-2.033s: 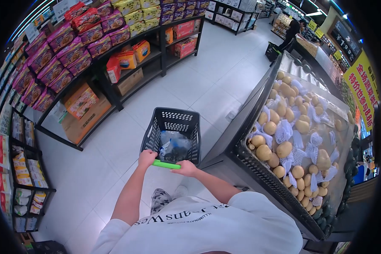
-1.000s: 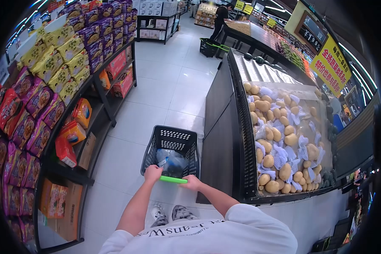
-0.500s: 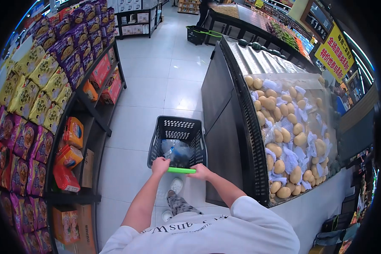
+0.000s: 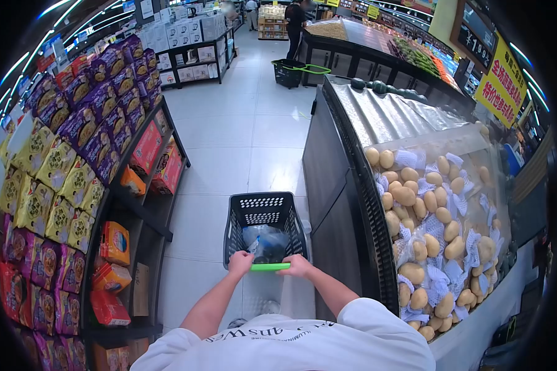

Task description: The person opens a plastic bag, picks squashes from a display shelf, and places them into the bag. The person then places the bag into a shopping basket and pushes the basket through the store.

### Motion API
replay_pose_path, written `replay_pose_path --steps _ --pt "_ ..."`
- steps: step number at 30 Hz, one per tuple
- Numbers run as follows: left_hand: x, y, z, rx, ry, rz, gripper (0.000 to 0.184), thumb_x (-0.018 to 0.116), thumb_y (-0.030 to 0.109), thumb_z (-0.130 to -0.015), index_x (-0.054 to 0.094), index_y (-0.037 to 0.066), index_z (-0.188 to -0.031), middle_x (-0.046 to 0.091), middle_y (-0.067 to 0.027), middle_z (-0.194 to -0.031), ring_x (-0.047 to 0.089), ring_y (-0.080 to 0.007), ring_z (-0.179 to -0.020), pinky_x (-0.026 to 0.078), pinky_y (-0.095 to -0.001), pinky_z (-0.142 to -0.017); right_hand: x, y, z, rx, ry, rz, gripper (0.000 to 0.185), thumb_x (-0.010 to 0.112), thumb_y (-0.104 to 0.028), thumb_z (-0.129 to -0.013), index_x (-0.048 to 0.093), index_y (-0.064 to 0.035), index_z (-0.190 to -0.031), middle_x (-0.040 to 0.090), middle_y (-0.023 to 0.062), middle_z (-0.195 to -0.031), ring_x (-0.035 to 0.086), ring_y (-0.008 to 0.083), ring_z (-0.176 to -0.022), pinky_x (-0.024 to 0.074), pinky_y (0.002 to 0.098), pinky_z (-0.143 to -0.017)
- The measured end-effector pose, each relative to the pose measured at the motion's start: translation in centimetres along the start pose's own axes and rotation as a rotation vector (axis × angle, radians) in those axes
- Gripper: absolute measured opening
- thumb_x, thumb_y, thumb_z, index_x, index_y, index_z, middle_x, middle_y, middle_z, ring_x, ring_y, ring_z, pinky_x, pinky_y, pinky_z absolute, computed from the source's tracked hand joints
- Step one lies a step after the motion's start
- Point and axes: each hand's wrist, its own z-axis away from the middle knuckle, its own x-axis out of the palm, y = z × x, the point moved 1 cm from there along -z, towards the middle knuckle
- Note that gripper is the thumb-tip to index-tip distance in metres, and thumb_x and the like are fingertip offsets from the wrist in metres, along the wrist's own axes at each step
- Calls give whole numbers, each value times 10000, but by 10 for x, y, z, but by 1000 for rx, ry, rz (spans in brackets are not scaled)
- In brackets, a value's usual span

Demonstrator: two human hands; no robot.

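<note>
A black perforated shopping basket [image 4: 266, 211] hangs in front of my body, with its green handle [image 4: 270, 267] on the side nearest me. My left hand [image 4: 241, 262] is closed round the handle's left end, and my right hand [image 4: 297, 266] grips its right end. Inside the basket lies a clear plastic bag [image 4: 267, 240] with dark contents that I cannot make out. To the right of the basket, potatoes [image 4: 405, 196], some in white foam nets, fill a sloping display stand [image 4: 337, 204].
Shelves of purple and yellow noodle packs [image 4: 56, 216] line the left side, with red and orange boxes [image 4: 115, 243] below. Another black basket [image 4: 288, 74] stands on the floor ahead, near a person in dark clothes [image 4: 294, 28]. Tiled floor [image 4: 220, 162] runs between the stands.
My view has turned and moved forward along the aisle. The potato stand and noodle shelves have shifted in view. Both hands have stayed on the green handle.
</note>
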Motion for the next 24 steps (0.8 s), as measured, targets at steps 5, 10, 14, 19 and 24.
replay_pose_path --steps 5,10,14,19,24 --pt "-10 1 -44 15 22 -5 299 630 358 -736 720 95 -849 680 -150 -901 637 -316 -885 489 -407 -807 -9 -3 -36 -26 34 -61 537 719 -483 -630 682 -24 -907 661 150 -770 645 271 -737 493 365 -716" --pt "-14 15 -83 4 -7 -6 306 643 375 -733 717 97 -836 681 -142 -907 629 -315 -913 480 -414 -818 -27 3 -66 -18 66 -37 507 712 -481 -644 677 -30 -871 658 150 -764 642 279 -725 492 368 -706" --pt "-19 30 -114 15 -14 18 304 635 376 -737 714 100 -836 681 -135 -913 626 -313 -925 475 -417 -824 -43 2 -91 2 80 -11 492 710 -480 -646 679 -43 -870 656 151 -758 642 285 -728 494 372 -711" --pt "-22 51 -142 35 -55 -4 311 625 375 -734 711 94 -836 681 -136 -913 631 -317 -909 480 -413 -816 -60 14 -119 8 104 25 452 698 -465 -662 677 -47 -833 654 142 -745 639 299 -715 496 389 -694" --pt "-23 74 -166 57 -110 -1 325 621 377 -724 706 83 -831 677 -156 -916 633 -329 -900 485 -407 -817 -77 25 -141 54 90 82 431 681 -466 -673 671 -50 -784 650 148 -732 634 317 -709 496 409 -684"
